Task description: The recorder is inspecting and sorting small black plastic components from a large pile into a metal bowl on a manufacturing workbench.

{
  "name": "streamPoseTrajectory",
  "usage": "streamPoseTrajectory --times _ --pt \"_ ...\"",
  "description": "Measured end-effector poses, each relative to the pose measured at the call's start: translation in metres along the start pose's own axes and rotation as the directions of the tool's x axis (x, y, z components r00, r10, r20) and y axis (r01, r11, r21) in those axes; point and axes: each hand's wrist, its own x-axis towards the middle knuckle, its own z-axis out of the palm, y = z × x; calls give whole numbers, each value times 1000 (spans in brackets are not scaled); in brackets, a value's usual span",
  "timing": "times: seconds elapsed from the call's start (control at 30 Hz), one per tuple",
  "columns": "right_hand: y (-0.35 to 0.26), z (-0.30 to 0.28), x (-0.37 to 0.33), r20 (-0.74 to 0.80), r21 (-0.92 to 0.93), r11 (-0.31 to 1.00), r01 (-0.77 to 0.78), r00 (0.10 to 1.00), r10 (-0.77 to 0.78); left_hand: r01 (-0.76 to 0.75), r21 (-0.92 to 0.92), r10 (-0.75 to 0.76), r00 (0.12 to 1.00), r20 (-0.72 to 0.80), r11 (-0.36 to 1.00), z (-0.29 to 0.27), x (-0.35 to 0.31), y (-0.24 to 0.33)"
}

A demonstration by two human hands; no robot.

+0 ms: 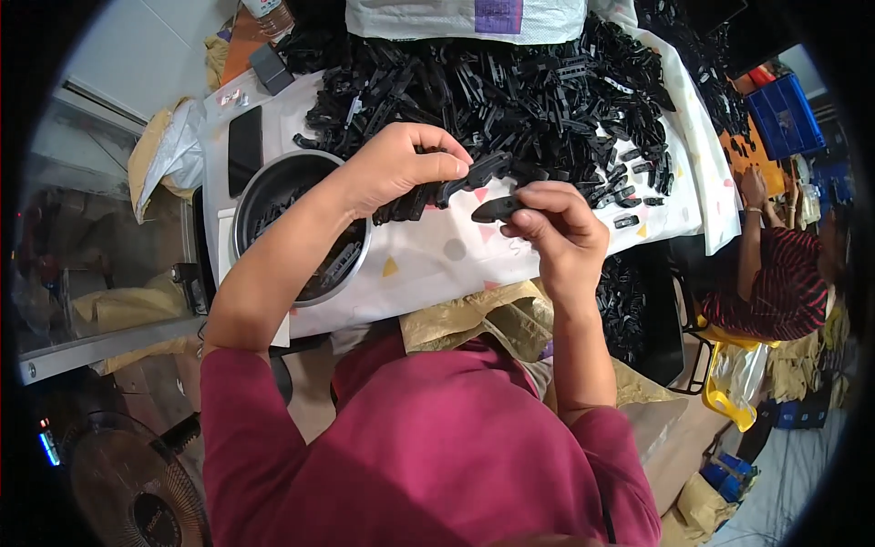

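Note:
My left hand (397, 166) pinches a long black plastic part (472, 179) between thumb and fingers, at the near edge of a large heap of similar black plastic parts (519, 100). In my right hand (567, 235) is a smaller, pointed black plastic piece (495, 211), gripped by thumb and fingertips. The two pieces are close together but apart, above the patterned white tablecloth (410, 292). Under my left forearm stands a round metal bowl (240, 228) with more black parts inside, partly hidden by the arm.
A dark phone (244, 146) and a small grey box (271, 69) lie at the left. Behind the heap is a white sack (419, 20). Below the table's right edge sits a black bin (661, 328) of parts. Another person (775, 283) works at the far right, near a blue crate (786, 117).

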Motion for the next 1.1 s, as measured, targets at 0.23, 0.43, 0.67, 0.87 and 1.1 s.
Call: streamPoseTrajectory --times 0.23,0.43,0.67,0.87,1.1 --pt "13 0 3 137 -368 864 343 939 -314 -53 114 43 995 91 992 10 -7 12" --pt "7 5 -3 148 -513 730 452 884 -444 -169 284 135 981 138 944 15 -15 15" --pt "2 6 6 136 -422 891 167 983 -120 -357 652 414 908 73 669 22 -25 8" --pt "29 15 3 157 -212 977 10 987 23 -452 704 506 849 151 548 5 -40 7" --pt "77 30 28 244 -599 791 122 969 35 182 951 311 915 -257 250 -66 -109 -29"
